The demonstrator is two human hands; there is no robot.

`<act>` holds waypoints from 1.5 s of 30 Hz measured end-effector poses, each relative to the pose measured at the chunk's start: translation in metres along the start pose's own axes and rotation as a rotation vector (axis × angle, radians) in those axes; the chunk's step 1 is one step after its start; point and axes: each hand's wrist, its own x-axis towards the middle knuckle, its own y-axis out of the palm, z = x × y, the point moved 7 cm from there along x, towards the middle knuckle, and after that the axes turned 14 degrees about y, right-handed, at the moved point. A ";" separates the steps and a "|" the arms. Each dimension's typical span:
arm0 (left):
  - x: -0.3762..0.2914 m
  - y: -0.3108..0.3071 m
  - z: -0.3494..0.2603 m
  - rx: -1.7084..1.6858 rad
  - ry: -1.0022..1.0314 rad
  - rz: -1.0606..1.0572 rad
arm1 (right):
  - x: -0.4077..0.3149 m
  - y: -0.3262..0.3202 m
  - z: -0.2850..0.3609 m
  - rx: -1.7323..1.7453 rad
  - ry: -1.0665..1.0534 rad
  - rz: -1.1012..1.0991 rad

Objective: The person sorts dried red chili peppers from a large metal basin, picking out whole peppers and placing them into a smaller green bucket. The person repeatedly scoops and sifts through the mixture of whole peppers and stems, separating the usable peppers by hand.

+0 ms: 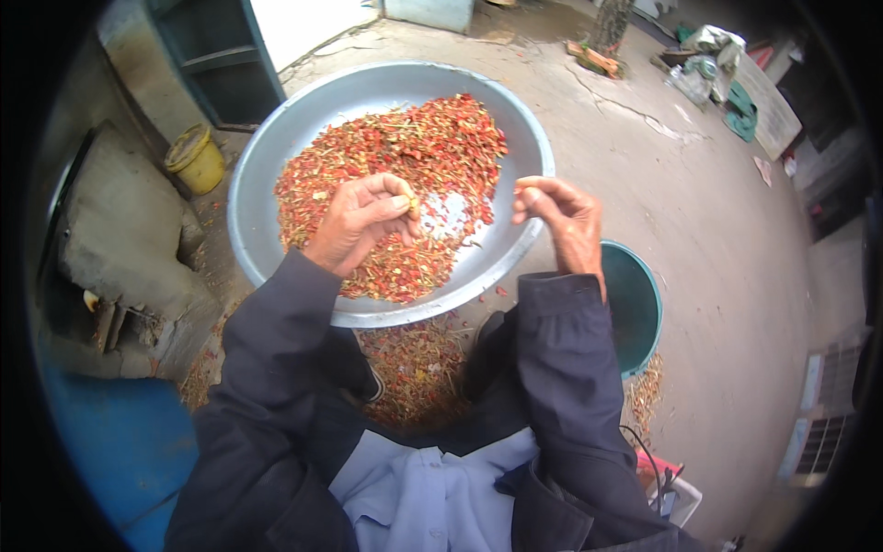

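A wide metal basin (pixel 252 186) stands before my knees. Heaped in it are red chilli pieces (pixel 441 131) mixed with straw-coloured stems, and bare metal shows at the right side. My left hand (pixel 365 217) is over the heap, thumb and forefinger pinching a small yellowish piece (pixel 414 205). Over the basin's right rim, my right hand (pixel 562 210) has its fingertips together on a small red piece (pixel 518 190), perhaps a chilli bit. The two hands are apart. Part of the heap is hidden under my left hand.
A green bucket (pixel 631 310) stands beside my right forearm. Scraps of chilli and stem (pixel 414 366) litter the ground between my feet. To the left are a yellow bucket (pixel 196 160) and a concrete block (pixel 124 228). A tree trunk (pixel 610 27) rises beyond the basin.
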 end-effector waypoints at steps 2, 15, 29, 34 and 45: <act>0.000 0.002 0.002 0.062 -0.019 0.005 | -0.011 -0.048 0.004 -0.060 -0.024 -0.115; -0.001 0.011 0.016 0.274 -0.078 0.082 | -0.085 -0.277 -0.058 -0.788 0.233 -0.790; -0.021 -0.008 0.032 0.704 -0.287 0.261 | 0.000 -0.063 0.019 -0.485 -0.081 -0.246; -0.031 -0.034 0.015 0.830 -0.293 0.317 | 0.030 -0.005 0.010 -0.462 -0.037 -0.079; -0.036 -0.059 0.034 1.320 -0.297 0.571 | 0.058 0.026 -0.021 -0.473 0.042 0.023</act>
